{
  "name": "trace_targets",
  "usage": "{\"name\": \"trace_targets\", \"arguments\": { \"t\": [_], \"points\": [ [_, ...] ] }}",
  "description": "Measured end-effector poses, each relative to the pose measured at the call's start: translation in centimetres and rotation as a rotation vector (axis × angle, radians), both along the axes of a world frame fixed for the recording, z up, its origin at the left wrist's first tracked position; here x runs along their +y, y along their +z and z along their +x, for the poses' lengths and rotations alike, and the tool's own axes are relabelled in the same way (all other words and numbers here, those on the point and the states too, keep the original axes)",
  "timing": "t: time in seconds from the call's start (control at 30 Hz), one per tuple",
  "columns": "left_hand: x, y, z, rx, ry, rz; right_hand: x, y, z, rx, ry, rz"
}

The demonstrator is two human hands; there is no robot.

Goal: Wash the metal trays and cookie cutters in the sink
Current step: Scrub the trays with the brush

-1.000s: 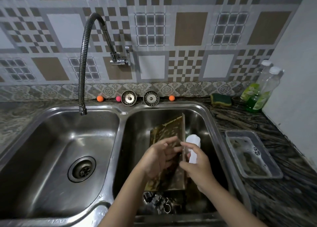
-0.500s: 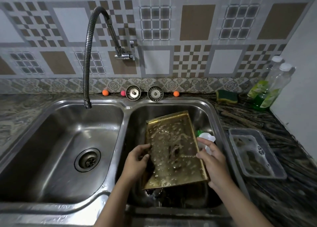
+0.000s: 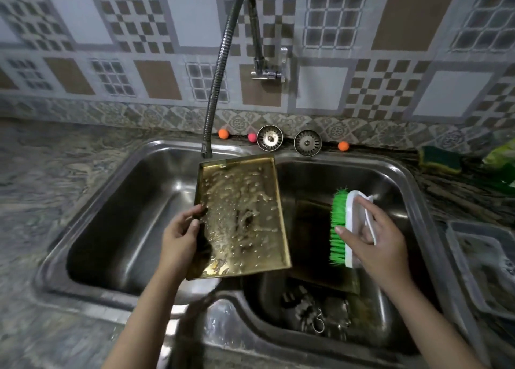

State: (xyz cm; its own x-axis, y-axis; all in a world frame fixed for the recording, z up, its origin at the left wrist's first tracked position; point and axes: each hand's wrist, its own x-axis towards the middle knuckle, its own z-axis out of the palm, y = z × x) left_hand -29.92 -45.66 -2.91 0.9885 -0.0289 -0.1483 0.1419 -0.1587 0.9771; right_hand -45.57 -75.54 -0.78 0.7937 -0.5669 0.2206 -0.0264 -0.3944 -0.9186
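Right now the left hand (image 3: 181, 235) is gripping the left edge of a brass-coloured metal tray (image 3: 245, 218), thumb on the soapy top face and the other fingers curled out of sight underneath. The tray is hanging tilted above the divider of the double sink (image 3: 92, 201), its far corner sitting just below the spout of the flexible tap (image 3: 223, 70). Suds and droplets are clinging to its inner face.

The right hand (image 3: 376, 237) is holding a scrubbing brush (image 3: 345, 223) over the right basin, fingers wrapping round the white back while the green bristles are pointing left toward the tray; brush and tray are apart, not touching. Beneath the brush a second dark tray (image 3: 315, 246) is leaning inside the right basin, and several cookie cutters (image 3: 312, 313) are lying at the bottom near the front, too dim to count.

Two strainer plugs (image 3: 288, 140) are standing against the back ledge, and a sponge (image 3: 440, 159) is resting on the counter to the right.
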Motion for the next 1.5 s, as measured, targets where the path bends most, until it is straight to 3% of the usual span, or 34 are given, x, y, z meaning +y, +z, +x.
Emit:
{"name": "trace_targets", "arguments": {
  "t": [0.3,0.7,0.8,1.0,1.13,1.27,1.37,1.5],
  "points": [
    [8.6,-4.1,10.7,0.105,0.016,0.137,8.2,-1.0,2.4,0.115,-0.092,-0.003],
    [6.1,-9.5,13.7,0.269,-0.099,0.322,7.1,-4.0,1.5,0.451,-0.201,-0.048],
    [3.3,-7.8,13.1,0.091,-0.155,0.485,6.0,-3.6,0.9,0.453,-0.202,-0.052],
    [-9.2,-1.6,6.0,-0.338,-0.299,0.257,2.3,-0.6,-0.8,0.362,-0.205,-0.065],
    [-15.5,-2.9,1.8,-0.111,-0.571,0.327,-2.3,2.6,-3.1,0.353,-0.253,-0.138],
    [-18.5,-5.6,-0.8,0.083,-0.775,0.618,-8.8,4.3,-6.8,0.343,-0.324,-0.167],
    [-19.8,-7.8,-1.6,0.148,-0.753,0.719,-13.6,4.2,-9.5,0.396,-0.371,-0.187],
    [-20.7,-9.1,-2.2,0.073,-0.612,0.850,-17.3,2.0,-11.4,0.569,-0.332,-0.160]
  ]
}}
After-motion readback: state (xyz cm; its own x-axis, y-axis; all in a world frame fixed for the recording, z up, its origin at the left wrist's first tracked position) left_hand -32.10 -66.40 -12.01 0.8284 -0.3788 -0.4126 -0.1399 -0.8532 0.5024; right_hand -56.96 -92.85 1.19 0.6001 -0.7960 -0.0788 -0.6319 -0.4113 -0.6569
